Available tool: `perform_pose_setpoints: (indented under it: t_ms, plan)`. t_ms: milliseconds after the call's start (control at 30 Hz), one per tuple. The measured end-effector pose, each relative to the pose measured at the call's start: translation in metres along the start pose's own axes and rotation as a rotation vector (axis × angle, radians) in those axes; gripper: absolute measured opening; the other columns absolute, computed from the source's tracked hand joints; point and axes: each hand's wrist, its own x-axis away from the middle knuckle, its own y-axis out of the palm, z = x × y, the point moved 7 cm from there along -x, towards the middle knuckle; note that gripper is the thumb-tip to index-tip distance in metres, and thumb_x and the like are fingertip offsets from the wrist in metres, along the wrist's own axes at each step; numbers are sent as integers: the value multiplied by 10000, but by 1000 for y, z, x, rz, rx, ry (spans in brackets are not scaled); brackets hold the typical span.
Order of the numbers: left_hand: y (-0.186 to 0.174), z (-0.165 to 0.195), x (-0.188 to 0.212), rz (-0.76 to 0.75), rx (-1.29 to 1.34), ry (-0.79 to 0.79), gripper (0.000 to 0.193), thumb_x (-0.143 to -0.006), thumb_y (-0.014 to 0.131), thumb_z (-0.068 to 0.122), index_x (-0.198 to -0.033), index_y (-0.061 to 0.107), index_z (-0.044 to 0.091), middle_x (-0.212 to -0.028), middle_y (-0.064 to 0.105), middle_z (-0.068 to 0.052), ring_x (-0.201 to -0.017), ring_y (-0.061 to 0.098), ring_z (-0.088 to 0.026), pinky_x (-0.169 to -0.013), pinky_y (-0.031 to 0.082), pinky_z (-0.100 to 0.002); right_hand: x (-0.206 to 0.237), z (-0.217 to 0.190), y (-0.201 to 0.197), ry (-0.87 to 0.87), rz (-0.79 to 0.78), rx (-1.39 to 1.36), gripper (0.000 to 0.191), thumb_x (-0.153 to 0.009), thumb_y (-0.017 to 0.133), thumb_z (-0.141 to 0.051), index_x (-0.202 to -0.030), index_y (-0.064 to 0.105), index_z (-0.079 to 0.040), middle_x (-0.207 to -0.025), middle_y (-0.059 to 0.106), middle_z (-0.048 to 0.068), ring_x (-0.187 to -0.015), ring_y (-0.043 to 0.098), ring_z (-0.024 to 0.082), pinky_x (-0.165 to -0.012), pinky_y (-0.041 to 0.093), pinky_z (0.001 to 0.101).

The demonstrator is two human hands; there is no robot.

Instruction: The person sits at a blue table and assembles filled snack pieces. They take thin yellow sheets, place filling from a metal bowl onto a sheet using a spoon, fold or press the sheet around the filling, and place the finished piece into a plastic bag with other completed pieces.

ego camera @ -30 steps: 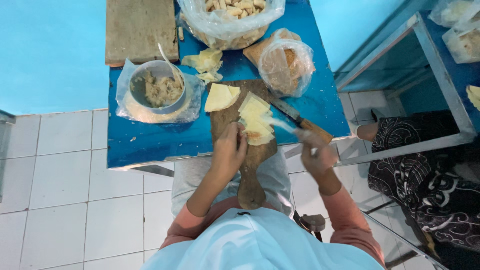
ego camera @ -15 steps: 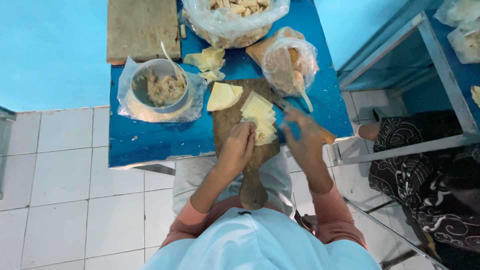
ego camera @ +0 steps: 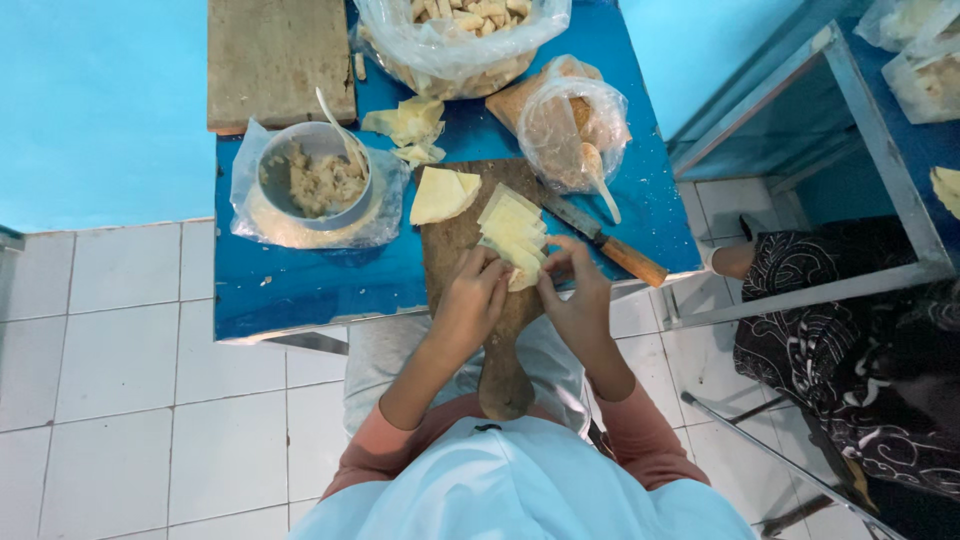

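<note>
White floor tiles [ego camera: 110, 330] and a turquoise wall [ego camera: 100, 100] frame a blue desk [ego camera: 300, 285]. On it lie a worn wooden slab [ego camera: 275, 60], a clear bag of pale chunks [ego camera: 460, 35], and a round metal bowl [ego camera: 310, 180] of crumbly filling on plastic, a spoon [ego camera: 340, 130] leaning in it. A paddle-shaped wooden cutting board [ego camera: 470, 245] carries fanned thin yellow dough squares [ego camera: 510, 225], with a wooden-handled knife [ego camera: 605, 240] beside. Left hand [ego camera: 475, 295] and right hand [ego camera: 575, 290] meet at the stack's near edge, fingers [ego camera: 555, 262] pinched narrowly on one sheet.
</note>
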Motion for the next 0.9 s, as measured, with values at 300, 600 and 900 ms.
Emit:
perform_pose_setpoints:
  t_ms: [300,600,900]
  plan:
    - [-4,1,-1,7,50,-9,212,-875,653,-27,-1086,641,-39,-1096,597,-193,-1055,566,-423,-886,470,-486,10,-26,20,-243,15,-14,503,-858,739,94,-1308,548,-24,-1146,619,151,-960,722,232,-854,579,318]
    - [-4,-1,3,-9,61,-11,93,-893,680,-15,-985,667,-23,-1065,601,-163,-1036,601,-378,-870,500,-454,8,-37,3,-365,-140,77,543,-791,779,20,-1274,536,-32,-1157,654,158,-1030,693,333,-860,559,392]
    - [-16,9,-4,-89,74,93,232,-789,740,24,-1000,667,-39,-1087,601,-175,-1045,586,-389,-872,503,-445,-4,-23,9,-360,-281,30,499,-898,747,27,-1350,562,-76,-955,704,101,-880,699,270,-758,557,359]
